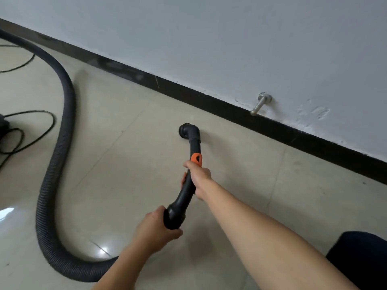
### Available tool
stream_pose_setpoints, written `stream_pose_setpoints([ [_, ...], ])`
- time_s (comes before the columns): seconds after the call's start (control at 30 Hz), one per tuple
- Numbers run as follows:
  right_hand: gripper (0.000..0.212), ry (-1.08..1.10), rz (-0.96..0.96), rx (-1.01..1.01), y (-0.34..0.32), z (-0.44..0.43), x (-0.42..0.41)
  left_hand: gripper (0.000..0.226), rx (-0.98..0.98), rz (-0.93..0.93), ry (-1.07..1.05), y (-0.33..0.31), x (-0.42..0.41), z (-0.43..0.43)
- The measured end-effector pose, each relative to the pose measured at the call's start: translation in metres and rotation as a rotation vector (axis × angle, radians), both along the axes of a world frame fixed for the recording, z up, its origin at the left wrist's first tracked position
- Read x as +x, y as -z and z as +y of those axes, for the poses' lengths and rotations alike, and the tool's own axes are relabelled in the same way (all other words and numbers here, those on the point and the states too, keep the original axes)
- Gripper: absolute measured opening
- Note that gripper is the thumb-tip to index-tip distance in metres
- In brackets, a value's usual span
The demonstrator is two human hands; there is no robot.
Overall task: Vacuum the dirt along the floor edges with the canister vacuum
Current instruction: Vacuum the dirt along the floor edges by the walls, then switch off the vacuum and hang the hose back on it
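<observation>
Closest to me, the right forearm [261,231] stretches out over the tiled floor [125,164]. Just left of it, the left hand [154,228] is wrapped round the thick cuff [174,216] where the ribbed hose [54,164] meets the wand [189,185], probably to take the hose's weight. The right hand [199,176] grips the wand just below the orange collar [196,159], fingers [183,179] curled tight around it, which looks like the steering grip. The round nozzle [185,130] is down at the floor, near the black baseboard [230,110] but apart from it, so I'd say the edge itself is not yet reached.
</observation>
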State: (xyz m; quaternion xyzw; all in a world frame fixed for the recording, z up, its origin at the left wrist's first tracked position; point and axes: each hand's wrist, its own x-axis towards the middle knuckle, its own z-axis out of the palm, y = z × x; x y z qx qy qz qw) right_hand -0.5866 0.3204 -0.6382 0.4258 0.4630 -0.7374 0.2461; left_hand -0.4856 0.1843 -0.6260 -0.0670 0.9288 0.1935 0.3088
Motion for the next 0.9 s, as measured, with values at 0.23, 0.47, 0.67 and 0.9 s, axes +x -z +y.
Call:
stream_pose_setpoints([
  [0.23, 0.018, 0.233, 0.023, 0.181, 0.009, 0.051, -0.033, 0.051, 0.127, 0.01, 0.058, 0.013, -0.043, 0.034],
  [0.47, 0.015, 0.192, -0.03, 0.33, 0.012, 0.04, -0.018, 0.046, 0.132, -0.155, 0.168, 0.022, -0.034, 0.03],
  [0.67, 0.015, 0.222, -0.281, 0.308, -0.046, 0.005, 0.043, 0.048, 0.122, -0.293, 0.089, -0.057, 0.025, -0.021],
  [0.9, 0.03, 0.43, -0.456, 0.301, -0.165, -0.022, 0.052, 0.05, -0.022, 0.142, -0.159, -0.192, 0.014, -0.079],
])
